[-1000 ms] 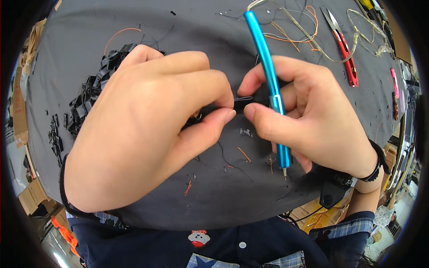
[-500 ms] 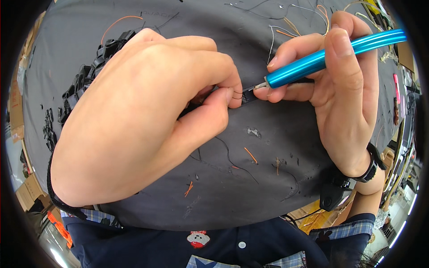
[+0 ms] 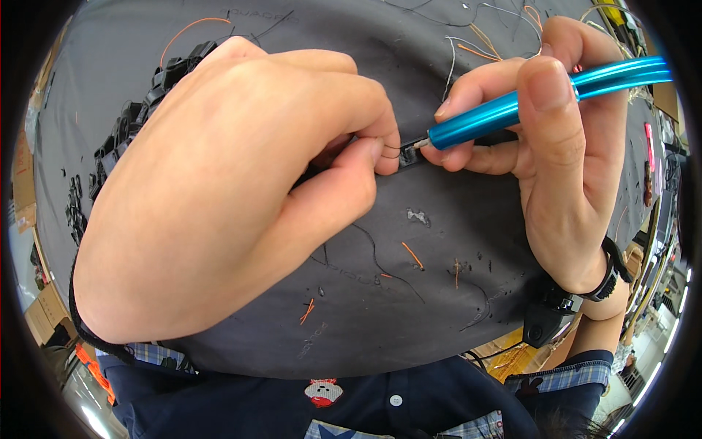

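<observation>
Strip [image 3: 410, 158], narrow and black, juts from pinched left fingers [image 3: 386, 160].

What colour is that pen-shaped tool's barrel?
The pen-shaped tool in the right hand has a shiny blue barrel, best seen in the head view.

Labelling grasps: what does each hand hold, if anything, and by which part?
Right hand: blue pen-like tool, around mid-barrel. Left hand: small black piece, pinched; the exact part gripped is hidden.
</observation>
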The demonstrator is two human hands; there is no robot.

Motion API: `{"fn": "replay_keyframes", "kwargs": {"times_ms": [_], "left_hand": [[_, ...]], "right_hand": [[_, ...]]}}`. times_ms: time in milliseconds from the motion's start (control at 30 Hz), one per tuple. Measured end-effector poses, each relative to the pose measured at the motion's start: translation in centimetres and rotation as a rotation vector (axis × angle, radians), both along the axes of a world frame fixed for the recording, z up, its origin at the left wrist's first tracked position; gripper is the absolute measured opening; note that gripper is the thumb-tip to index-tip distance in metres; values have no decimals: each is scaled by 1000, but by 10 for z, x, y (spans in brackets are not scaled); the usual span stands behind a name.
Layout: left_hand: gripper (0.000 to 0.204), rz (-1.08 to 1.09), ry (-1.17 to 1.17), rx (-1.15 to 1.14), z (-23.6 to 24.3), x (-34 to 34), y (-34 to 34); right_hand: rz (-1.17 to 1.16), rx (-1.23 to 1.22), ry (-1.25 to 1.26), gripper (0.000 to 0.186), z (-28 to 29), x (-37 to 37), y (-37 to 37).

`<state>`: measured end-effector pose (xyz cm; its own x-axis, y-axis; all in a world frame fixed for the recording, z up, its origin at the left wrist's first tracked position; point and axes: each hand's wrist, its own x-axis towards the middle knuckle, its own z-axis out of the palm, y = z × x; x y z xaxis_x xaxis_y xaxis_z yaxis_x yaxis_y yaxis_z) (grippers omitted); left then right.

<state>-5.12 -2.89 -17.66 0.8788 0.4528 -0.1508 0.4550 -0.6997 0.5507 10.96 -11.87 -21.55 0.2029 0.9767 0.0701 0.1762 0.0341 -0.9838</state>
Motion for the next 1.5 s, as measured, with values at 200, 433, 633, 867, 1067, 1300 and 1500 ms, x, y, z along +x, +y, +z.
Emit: {"fn": "replay_keyframes", "kwargs": {"times_ms": [200, 433, 633, 867, 1067, 1300, 1500], "left_hand": [[9, 75, -56, -132, -3, 0, -1], [9, 5, -22, -14, -2, 0, 2], [8, -3, 0, -5, 1, -1, 0], [8, -22, 15, 9, 1, 0, 1], [8, -27, 27, 6, 2, 7, 0], [8, -5, 62, 51, 7, 7, -1], [18, 10, -20, 72, 7, -2, -3]], "right_hand": [[5, 10, 6, 30, -1, 0, 1], [0, 0, 2, 29, 0, 0, 1], [11, -7, -24, 30, 2, -1, 1], [-8, -1, -66, 29, 3, -2, 2], [-22, -9, -64, 29, 2, 0, 4], [-34, -10, 10, 29, 6, -3, 6], [-100, -84, 321, 27, 13, 0, 5]]}}
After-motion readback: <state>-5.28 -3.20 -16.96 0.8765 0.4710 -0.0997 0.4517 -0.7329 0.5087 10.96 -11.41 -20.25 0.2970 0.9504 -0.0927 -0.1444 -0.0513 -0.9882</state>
